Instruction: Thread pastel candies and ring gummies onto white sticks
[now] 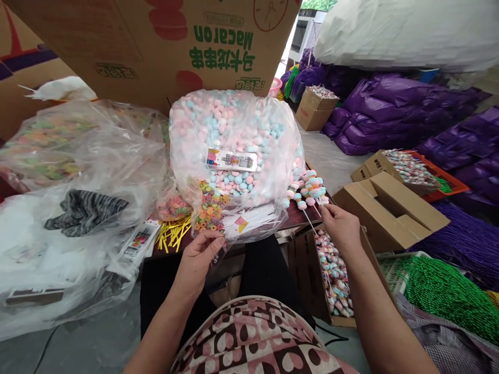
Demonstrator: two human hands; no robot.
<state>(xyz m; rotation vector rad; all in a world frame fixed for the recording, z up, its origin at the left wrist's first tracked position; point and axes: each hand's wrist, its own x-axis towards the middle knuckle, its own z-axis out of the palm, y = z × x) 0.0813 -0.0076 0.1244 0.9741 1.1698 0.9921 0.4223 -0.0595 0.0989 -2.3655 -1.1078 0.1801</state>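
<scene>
My left hand [202, 250] is closed in a pinch at the table's front edge, on what looks like a small clear plastic wrapper [219, 254] with dark print. My right hand [342, 227] is at the table's right corner, its fingers closed on the stick end of a candy skewer [315, 187] with pink, blue and orange pieces. More candy skewers [301, 202] lie beside it, their white sticks pointing toward me. Between my hands are white sticks [255, 219] on clear plastic and a heap of small ring candies [208, 210].
A large clear bag of pink and blue candies [234, 119] stands in front, with a printed label [232, 160] on it. Yellow twist ties [173, 234] lie left. Below my right arm, a carton [306, 270] holds wrapped skewers. An open cardboard box [390, 208] stands further right.
</scene>
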